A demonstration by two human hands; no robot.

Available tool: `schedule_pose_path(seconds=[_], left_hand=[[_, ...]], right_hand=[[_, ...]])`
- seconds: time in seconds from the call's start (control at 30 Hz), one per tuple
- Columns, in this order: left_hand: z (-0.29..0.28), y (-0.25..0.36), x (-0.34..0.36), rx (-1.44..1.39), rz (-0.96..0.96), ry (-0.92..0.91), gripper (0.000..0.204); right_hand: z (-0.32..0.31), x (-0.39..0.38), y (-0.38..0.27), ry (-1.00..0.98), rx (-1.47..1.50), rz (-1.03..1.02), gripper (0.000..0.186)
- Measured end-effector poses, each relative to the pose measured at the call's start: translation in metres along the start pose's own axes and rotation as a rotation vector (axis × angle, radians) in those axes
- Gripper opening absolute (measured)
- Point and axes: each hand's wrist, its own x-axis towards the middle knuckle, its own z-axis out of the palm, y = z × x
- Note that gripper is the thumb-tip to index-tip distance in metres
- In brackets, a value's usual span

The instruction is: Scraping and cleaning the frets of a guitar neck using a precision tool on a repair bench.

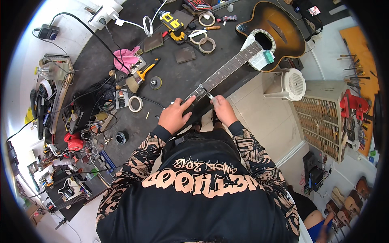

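Note:
A sunburst acoustic guitar [294,35] lies across the bench, its neck running down toward me. My left hand [173,116] rests at the headstock end, index finger stretched along it and thumb apart. Close by, my right hand [223,111] is closed in a pinch on a slim, light-coloured tool [210,96], whose tip meets the neck near the nut. Its exact kind is too small to tell. A small clear or metallic piece [198,91] sits at the nut, partly hidden by my fingers. Paper and a green-blue pad [268,57] cover part of the guitar's soundhole.
Left of the neck lie a paintbrush [139,77], a pink cloth [126,59], tape rings [135,104] and a yellow power tool [173,25]. Cables and tools crowd the bench's left side. A white stool [292,84] stands right, beside a drawer cabinet [318,121]. Another person [314,220] is at lower right.

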Motion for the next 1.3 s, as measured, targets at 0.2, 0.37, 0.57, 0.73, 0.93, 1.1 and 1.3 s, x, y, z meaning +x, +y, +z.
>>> schedule_pose_path(seconds=[0.2,0.37,0.57,0.73,0.93,1.1,1.3], left_hand=[[-0.003,0.000,0.002,-0.002,0.005,-0.002,0.079],[-0.004,-0.006,0.004,-0.035,-0.020,0.050,0.079],[-0.009,-0.007,0.006,-0.005,0.008,-0.040,0.078],[-0.010,-0.012,0.009,-0.018,-0.034,0.039,0.078],[-0.010,-0.014,0.009,-0.026,-0.013,0.017,0.079],[-0.012,-0.016,0.013,-0.011,0.016,0.016,0.079],[-0.013,-0.021,0.013,-0.016,-0.014,0.021,0.080]], right_hand=[[0.007,0.005,0.006,0.037,0.011,-0.030,0.035],[0.007,0.008,0.000,0.002,0.012,0.030,0.037],[0.008,0.010,-0.008,0.041,-0.016,-0.013,0.039],[0.010,0.011,-0.013,0.030,-0.005,0.014,0.039],[0.013,0.013,-0.012,0.054,-0.018,-0.017,0.040],[0.012,0.013,-0.016,0.057,-0.006,-0.006,0.039],[0.015,0.014,-0.013,0.066,-0.016,-0.003,0.040]])
